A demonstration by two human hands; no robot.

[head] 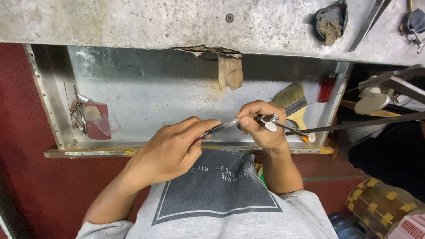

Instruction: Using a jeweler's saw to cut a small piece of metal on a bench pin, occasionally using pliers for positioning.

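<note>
My left hand (170,150) grips a slim metal tool with a dark red handle (220,129), its tip pointing right toward my other hand. My right hand (261,124) is closed around a small metal clamp-like tool with a round white knob (268,121); a thin dark rod (294,131) runs out to the right from it. The two tool tips meet between my hands above a metal-lined drawer tray (146,93). What sits pinched at the meeting point is too small to make out.
The tray holds a brush (290,95), a red lighter (326,86) and a small red packet with clear plastic (95,119) at the left. A wooden peg (230,71) hangs from the worn bench top (133,22). A dark cup (331,17) and tweezers (369,20) lie on the bench.
</note>
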